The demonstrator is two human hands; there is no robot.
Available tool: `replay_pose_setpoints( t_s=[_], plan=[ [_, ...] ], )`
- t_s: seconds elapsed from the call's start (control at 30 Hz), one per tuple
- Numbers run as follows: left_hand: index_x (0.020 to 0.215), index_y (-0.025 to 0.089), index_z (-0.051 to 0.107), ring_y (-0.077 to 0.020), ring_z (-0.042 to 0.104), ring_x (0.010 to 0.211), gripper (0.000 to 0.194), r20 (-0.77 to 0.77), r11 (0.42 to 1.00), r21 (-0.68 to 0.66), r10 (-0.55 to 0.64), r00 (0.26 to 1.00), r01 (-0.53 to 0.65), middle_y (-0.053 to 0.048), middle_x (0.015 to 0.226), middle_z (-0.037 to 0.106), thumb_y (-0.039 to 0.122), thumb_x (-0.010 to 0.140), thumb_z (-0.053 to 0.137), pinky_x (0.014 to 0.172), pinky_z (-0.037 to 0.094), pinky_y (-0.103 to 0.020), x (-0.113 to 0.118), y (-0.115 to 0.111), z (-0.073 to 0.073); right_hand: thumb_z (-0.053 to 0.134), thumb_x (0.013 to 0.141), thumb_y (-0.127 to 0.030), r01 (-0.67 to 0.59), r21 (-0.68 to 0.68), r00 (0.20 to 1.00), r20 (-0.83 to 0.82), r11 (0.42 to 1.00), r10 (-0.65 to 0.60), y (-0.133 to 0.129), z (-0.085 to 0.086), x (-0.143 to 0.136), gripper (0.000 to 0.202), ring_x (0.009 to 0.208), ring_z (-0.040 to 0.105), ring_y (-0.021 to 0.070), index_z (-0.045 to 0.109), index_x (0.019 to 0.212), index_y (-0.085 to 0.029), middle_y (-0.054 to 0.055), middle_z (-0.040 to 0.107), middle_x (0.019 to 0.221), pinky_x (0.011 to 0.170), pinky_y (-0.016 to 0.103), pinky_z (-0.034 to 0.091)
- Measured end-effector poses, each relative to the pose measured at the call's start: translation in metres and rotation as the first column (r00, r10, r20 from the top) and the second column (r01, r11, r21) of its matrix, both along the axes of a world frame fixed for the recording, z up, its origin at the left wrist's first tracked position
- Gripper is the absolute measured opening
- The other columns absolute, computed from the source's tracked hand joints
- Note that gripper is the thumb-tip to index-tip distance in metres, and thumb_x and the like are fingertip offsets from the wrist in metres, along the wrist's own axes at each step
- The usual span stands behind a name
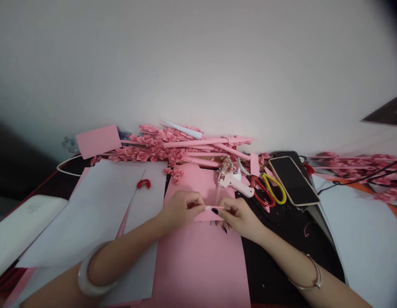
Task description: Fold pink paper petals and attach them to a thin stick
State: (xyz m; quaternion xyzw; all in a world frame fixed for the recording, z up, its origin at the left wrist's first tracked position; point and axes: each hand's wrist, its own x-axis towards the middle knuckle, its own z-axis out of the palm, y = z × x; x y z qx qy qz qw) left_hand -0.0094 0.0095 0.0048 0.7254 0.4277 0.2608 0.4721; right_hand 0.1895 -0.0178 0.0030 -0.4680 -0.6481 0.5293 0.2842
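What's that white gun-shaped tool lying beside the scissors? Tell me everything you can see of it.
The glue gun looks like white plastic with a pinkish tint. It lies flat on its side at the far edge of the pink paper sheet, with one end toward the paper flowers and the other toward the red and yellow scissors, which it lies against or very near. Neither hand touches it; it lies just beyond the right hand. Whether a cord is attached cannot be made out.

Soft even light, bright wall glare; dark vignetted corners, wide-angle edge bending, mild blur.
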Motion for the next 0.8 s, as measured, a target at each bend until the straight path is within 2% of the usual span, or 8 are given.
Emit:
replay_pose_setpoints(
  t_s=[0.13,0.27,0.6,0.7,0.8],
  plan=[
    [0.052,0.016,0.036,-0.0066,0.031,0.046,0.033,-0.012,0.998,-0.008,0.061,0.998,-0.061,0.007,0.047,0.034,0.027,0.074,0.059,0.046,0.023,-0.019,-0.0009,0.0005,-0.0025,0.052,0.085,-0.036,-0.002,-0.001,1.000,-0.005,1.000,0.002,0.0002,-0.0004,0.0004,0.028,0.037,0.048,0.0078,0.048,0.065,-0.018,-0.002,0.057,0.050,0.039,0.018,0.038],
    [0.051,0.017,0.027,-0.0063,0.024,0.048,0.045,-0.027,0.993,0.044,0.115,0.993,-0.114,0.008,0.048,0.026,0.032,0.071,0.065,0.045,0.019,-0.020,-0.0017,0.0025,-0.0051,0.052,0.085,-0.035,0.012,-0.005,1.000,-0.021,1.000,-0.013,0.0010,0.0003,0.0004,0.028,0.036,0.047,0.0073,0.045,0.063,-0.018,-0.004,0.053,0.046,0.038,0.017,0.036],
    [0.052,0.018,0.019,-0.0063,0.018,0.049,0.053,0.007,0.990,0.085,0.112,0.994,-0.113,0.008,0.051,0.018,0.034,0.070,0.066,0.046,0.016,-0.021,-0.0036,0.0052,-0.0099,0.054,0.084,-0.037,0.020,-0.042,0.997,-0.079,0.999,-0.023,0.0045,-0.0026,0.0025,0.030,0.033,0.045,0.0061,0.045,0.062,-0.018,-0.004,0.056,0.045,0.035,0.016,0.034],
    [0.050,0.017,0.025,-0.0062,0.024,0.047,0.047,0.031,0.980,0.107,0.166,0.986,-0.169,0.008,0.049,0.023,0.034,0.075,0.061,0.045,0.021,-0.020,-0.0055,0.0061,-0.0071,0.056,0.083,-0.040,0.043,-0.078,0.992,-0.119,0.996,-0.052,0.0063,-0.0014,0.0042,0.031,0.032,0.048,0.0072,0.047,0.064,-0.017,-0.003,0.057,0.046,0.034,0.016,0.034],
    [0.063,0.016,0.048,-0.0081,0.043,0.053,0.025,0.096,0.968,0.110,0.216,0.972,-0.226,0.005,0.057,0.045,0.033,0.077,0.060,0.051,0.035,-0.019,-0.0062,0.0062,-0.0038,0.054,0.084,-0.041,0.034,-0.114,0.984,-0.171,0.993,-0.054,0.0079,0.0005,0.0059,0.032,0.033,0.049,0.0077,0.049,0.065,-0.015,-0.001,0.059,0.048,0.034,0.017,0.036]
  ],
)
